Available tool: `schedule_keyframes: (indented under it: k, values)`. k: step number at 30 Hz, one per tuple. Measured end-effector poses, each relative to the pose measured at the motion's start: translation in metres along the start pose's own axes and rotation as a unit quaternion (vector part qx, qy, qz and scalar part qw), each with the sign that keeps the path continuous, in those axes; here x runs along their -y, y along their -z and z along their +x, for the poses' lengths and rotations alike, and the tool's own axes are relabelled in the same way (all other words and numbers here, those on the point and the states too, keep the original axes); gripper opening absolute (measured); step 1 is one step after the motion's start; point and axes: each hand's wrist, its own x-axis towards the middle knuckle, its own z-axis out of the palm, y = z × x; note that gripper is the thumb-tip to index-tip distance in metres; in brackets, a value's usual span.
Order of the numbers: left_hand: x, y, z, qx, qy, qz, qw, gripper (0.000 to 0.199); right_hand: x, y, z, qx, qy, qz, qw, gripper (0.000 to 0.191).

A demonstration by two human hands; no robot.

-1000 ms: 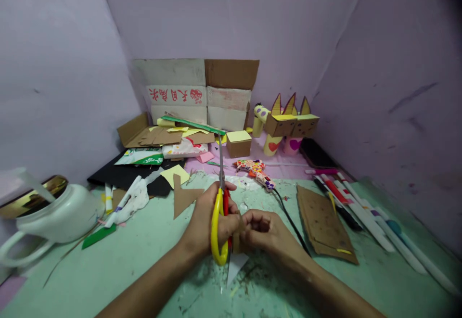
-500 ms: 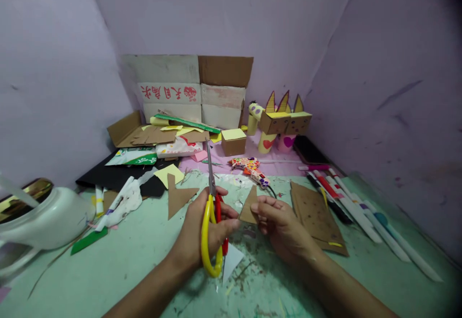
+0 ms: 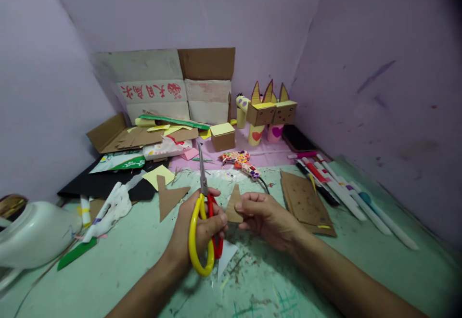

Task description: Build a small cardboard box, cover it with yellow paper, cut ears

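Observation:
My left hand (image 3: 197, 226) is closed around a pair of scissors (image 3: 202, 183) with one yellow and one red handle; the blades are together and point away from me. Between the thumb and fingers of my right hand (image 3: 265, 214) is a small triangular piece of cardboard (image 3: 234, 207), tip upward. The left fingertips are close to its left edge, and I cannot tell if they touch it. Under the scissor handles lies a pale paper triangle (image 3: 227, 256). A notched cardboard offcut (image 3: 171, 197) rests just left of my left hand.
Behind my hands are a patterned glue gun (image 3: 240, 160), a small cardboard box (image 3: 223, 140) and cardboard animal figures (image 3: 272, 113). Cardboard sheets (image 3: 306, 202) and several markers (image 3: 335, 188) lie on the right. A white pot-like vessel (image 3: 43, 231) stands at left, near a green strip (image 3: 76, 253).
The whole view has shifted, so the scene sits further left. Both hands keep their holds on the scissors and the cardboard triangle, whose face has turned slightly.

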Motion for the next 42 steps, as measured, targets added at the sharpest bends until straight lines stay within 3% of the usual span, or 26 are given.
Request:
schedule_keyframes:
  k: [17, 22, 33, 39, 42]
  values:
    - [0.001, -0.005, 0.0, -0.037, -0.043, 0.082, 0.995, 0.039, -0.005, -0.002, 0.0, -0.006, 0.008, -0.019, 1.0, 0.023]
    - [-0.001, -0.007, -0.002, -0.039, -0.043, 0.087, 0.995, 0.038, -0.006, -0.002, 0.0, -0.041, 0.026, -0.016, 0.999, 0.032]
    - [0.0, -0.009, -0.007, -0.044, -0.048, 0.125, 0.99, 0.032, -0.007, 0.001, 0.002, -0.013, 0.103, -0.083, 0.991, 0.023]
    - [0.001, -0.007, -0.009, -0.021, -0.047, 0.135, 0.99, 0.029, -0.006, -0.001, -0.001, -0.033, 0.093, -0.092, 0.991, 0.024]
    - [0.0, -0.001, -0.009, -0.025, -0.082, 0.208, 0.974, 0.019, -0.005, 0.003, 0.0, -0.03, 0.126, -0.106, 0.986, 0.02]
